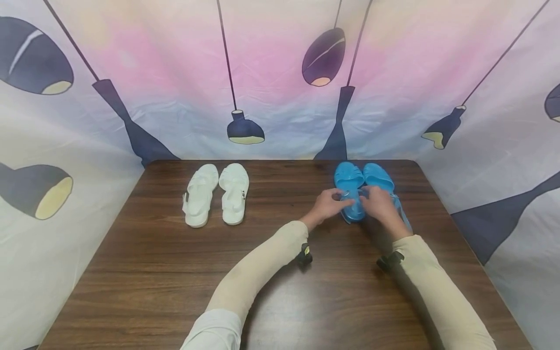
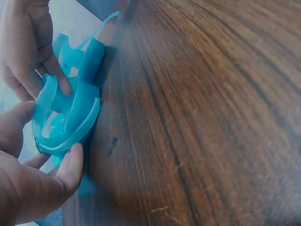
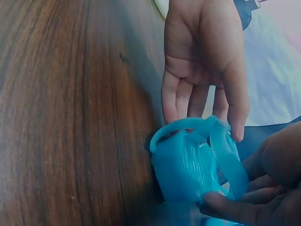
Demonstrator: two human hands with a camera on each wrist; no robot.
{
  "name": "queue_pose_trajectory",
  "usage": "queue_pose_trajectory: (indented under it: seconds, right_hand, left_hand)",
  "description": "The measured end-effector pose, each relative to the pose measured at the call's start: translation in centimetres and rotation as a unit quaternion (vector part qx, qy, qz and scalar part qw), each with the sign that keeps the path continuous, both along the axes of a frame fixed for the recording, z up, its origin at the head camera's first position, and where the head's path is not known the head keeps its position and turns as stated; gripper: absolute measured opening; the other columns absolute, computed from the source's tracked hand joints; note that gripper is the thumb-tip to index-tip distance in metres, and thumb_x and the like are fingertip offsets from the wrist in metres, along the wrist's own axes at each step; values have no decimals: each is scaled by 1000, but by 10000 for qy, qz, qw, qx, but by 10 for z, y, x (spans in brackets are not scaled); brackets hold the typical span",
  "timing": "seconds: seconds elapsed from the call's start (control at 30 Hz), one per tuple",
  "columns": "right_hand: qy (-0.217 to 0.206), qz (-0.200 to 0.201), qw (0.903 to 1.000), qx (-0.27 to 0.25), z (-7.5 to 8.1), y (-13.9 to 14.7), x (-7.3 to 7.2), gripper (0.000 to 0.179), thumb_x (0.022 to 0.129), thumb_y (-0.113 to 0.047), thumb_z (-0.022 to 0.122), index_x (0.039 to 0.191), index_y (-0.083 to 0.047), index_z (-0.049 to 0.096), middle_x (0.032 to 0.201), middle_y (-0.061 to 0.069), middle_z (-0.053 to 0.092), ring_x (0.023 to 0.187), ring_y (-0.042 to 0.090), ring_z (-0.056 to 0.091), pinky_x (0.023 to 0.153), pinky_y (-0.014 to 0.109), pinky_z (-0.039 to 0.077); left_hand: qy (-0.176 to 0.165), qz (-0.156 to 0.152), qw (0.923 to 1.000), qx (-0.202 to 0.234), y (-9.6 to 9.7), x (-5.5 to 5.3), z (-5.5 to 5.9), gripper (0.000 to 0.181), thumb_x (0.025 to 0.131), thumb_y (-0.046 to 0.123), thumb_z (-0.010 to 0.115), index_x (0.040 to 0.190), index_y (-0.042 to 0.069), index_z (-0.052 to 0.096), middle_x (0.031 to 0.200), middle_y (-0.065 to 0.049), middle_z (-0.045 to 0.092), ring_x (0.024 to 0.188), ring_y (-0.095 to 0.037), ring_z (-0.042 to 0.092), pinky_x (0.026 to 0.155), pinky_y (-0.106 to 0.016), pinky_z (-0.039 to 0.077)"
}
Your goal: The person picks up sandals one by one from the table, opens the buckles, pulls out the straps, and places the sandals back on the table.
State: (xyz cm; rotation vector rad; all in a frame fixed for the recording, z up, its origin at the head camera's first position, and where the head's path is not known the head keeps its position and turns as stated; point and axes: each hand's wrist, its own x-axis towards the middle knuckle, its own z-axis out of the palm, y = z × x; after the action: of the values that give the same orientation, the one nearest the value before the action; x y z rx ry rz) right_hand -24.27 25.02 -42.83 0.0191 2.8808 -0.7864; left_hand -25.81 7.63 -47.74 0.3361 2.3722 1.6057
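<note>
A pair of blue sandals stands at the back right of the table. Both hands are at the ankle strap of the left blue sandal. From its left side my left hand holds the strap between thumb and fingers. On the opposite side my right hand pinches the strap, its thumb showing low in the right wrist view beside the blue heel. The other blue sandal stands close on the right, partly hidden by my right hand, its loose strap trailing toward the front.
A pair of white sandals, the left one and the right one, stands at the back left. They rest on a dark wooden table. A curtain printed with lamps hangs behind and at both sides.
</note>
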Motion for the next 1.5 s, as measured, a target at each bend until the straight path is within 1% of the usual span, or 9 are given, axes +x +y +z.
queue_pose_trajectory:
  seconds: [0.23,0.47,0.57,0.67,0.73,0.83,1.0,1.23,1.5]
  right_hand:
    - [442,-99,9982,-392,-6,-2,3,43,106,-16,55,142,7,53,140,31,56,78,29,63,59,31,52]
    - [1264,78,9890,-769,-6,-9,14,36,101,-11,62,134,5,62,129,28,65,81,31,66,61,35,52]
    - [1409,190,9852,-962,-4,-16,21,36,100,-11,65,133,4,64,125,27,67,69,31,65,58,35,51]
    - [1369,297,9834,-1150,-1,-25,30,38,101,-14,65,134,2,63,128,25,67,72,29,67,62,37,55]
    - [1289,338,9829,-1267,0,-32,35,39,101,-17,65,136,0,63,132,23,65,85,31,70,72,43,60]
    - [1160,404,9819,-1442,0,-44,43,41,102,-21,65,138,-4,62,138,20,63,112,34,68,91,53,57]
    - [1174,562,9771,-1684,-2,-64,56,40,99,-22,69,137,-8,65,138,18,63,125,36,62,97,56,54]
    - [1336,923,9683,-1897,-2,-85,77,40,95,-20,75,132,-9,68,131,16,68,113,32,69,88,48,59]
    - [1079,1269,9625,-2143,-7,-102,100,43,93,-21,78,132,-9,68,130,12,69,100,22,74,81,36,62]
  left_hand:
    - [-230,263,9972,658,-9,5,5,53,92,32,78,136,6,62,137,-12,63,127,-26,60,95,-37,57]
    - [-430,238,9932,1059,-29,12,15,54,92,28,79,138,7,61,140,-15,61,127,-27,61,90,-38,59]
    - [-397,239,9930,1089,-41,17,19,55,91,29,80,138,7,61,139,-15,62,126,-28,62,88,-37,60]
    - [-273,297,9949,923,-56,24,24,56,90,32,81,138,8,62,140,-13,62,128,-28,61,90,-38,60]
    - [-169,322,9963,775,-67,30,27,58,90,34,80,138,9,62,141,-11,62,131,-29,59,94,-41,58]
    - [-20,379,9976,579,-85,40,29,60,89,39,80,139,11,62,142,-8,61,134,-30,56,101,-45,53]
    - [204,447,9980,410,-112,61,32,60,89,42,79,139,12,63,141,-7,63,131,-29,58,104,-46,51]
    - [195,607,9971,423,-139,92,36,59,88,39,81,137,13,64,138,-8,65,122,-26,65,101,-45,53]
    - [165,771,9951,593,-160,121,28,51,89,30,81,135,11,66,133,-9,67,117,-26,68,98,-44,55]
